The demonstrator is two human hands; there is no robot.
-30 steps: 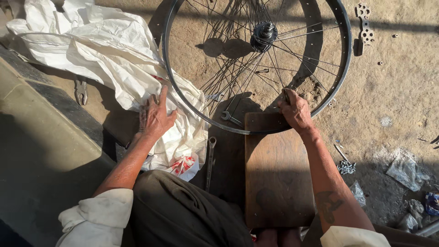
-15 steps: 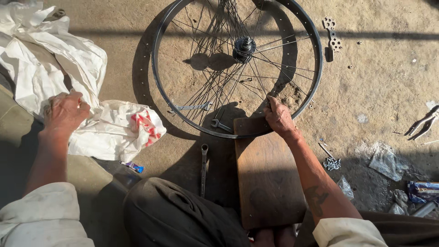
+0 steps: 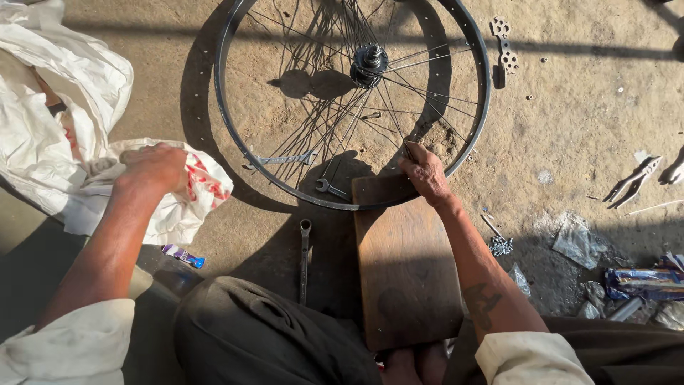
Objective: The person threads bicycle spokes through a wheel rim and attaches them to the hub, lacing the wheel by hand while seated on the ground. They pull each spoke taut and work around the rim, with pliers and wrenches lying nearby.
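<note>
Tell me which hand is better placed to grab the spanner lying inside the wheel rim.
Probably the right hand: it rests on the wheel rim just beside the spanner. The left hand is off on the white sacking.

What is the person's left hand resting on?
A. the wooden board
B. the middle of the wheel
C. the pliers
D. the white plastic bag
D: the left hand lies on the crumpled white plastic bag on the ground, while the right hand is over at the wheel rim by the wooden board.
</note>
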